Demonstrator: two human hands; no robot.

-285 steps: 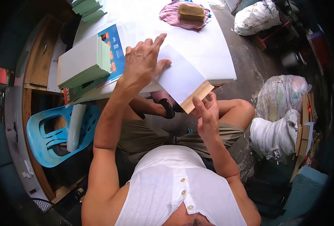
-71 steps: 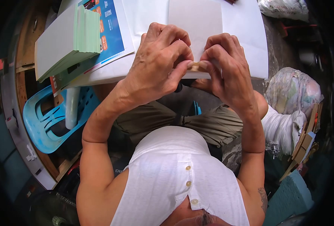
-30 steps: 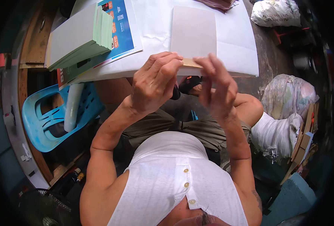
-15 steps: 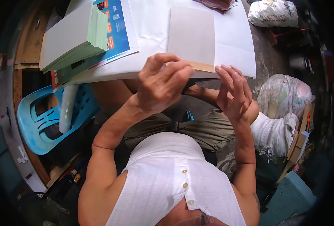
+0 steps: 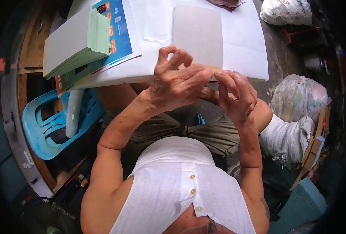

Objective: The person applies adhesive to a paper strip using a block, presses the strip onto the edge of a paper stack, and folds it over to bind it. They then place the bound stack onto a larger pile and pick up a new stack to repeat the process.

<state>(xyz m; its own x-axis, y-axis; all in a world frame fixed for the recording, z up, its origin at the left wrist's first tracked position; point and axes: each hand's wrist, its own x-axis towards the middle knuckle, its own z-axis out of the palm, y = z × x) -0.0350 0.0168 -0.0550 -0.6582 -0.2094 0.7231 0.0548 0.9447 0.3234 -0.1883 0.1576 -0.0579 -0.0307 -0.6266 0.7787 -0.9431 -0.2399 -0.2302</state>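
Note:
A flat grey board (image 5: 198, 35) lies on the white-covered table, with a tan tape strip (image 5: 207, 66) along its near edge. My left hand (image 5: 176, 82) is at that edge; its lower fingers pinch near the strip's right end while the upper ones curl loosely above. Close beside it, my right hand (image 5: 239, 91) has its fingertips gathered at the board's near right corner. The fingertips of both hands nearly meet there. The hands cover much of the strip, so exactly how they grip it is partly hidden.
A stack of grey-covered, green-edged pads (image 5: 77, 43) sits on a blue printed sheet (image 5: 122, 35) at the table's left. Below it stands a blue plastic chair (image 5: 38, 128) with a pale roll (image 5: 73, 113). Filled bags (image 5: 297, 97) and wooden strips (image 5: 313, 148) lie to the right.
My left hand has slid right along the near edge, its upper fingers lifting. The right hand has shifted slightly left, bringing the fingertips together. The board looks nearly unmoved.

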